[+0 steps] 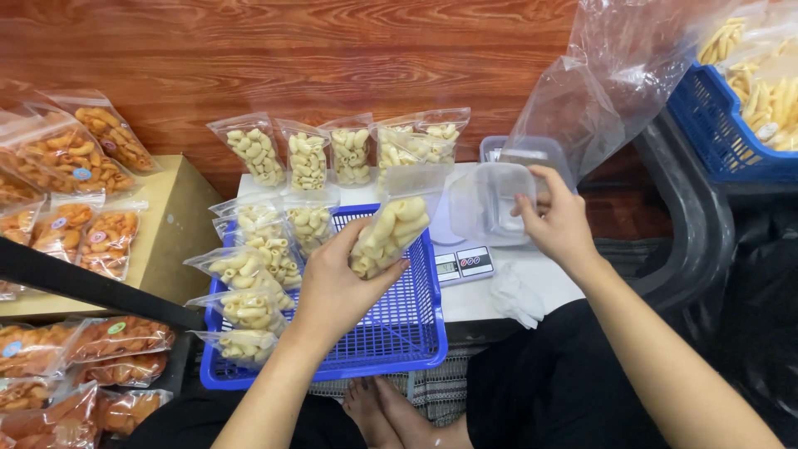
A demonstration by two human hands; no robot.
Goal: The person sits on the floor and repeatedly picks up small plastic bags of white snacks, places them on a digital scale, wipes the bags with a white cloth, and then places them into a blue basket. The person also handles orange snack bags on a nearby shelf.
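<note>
Packing appears well under way, not finished. Largest item: the big clear sack (pixel 619 75), up and to the right of the right hand, looks largely emptied where visible. Beyond it, one blue crate (pixel 715 137) holds more pale snack bags, count unclear. Under the left hand sits one blue basket (pixel 399 333) with about seven filled bags (pixel 245 270) stacked along its left side; most of its floor is bare, so I judge room remains. Beyond the left hand, five filled bags (pixel 307 158) stand in a row on the white worktop (pixel 549 278). Far left of both hands lie orange snack bags (pixel 75 158), at least ten, some cut off by the frame. Between the hands sits one scale (pixel 465 262). The right hand (pixel 557 224) grips a clear tub (pixel 495 204) by its rim, over the scale. The left hand (pixel 332 287) pinches one filled bag (pixel 391 229), unsealed as far as I can tell, above the basket.
</note>
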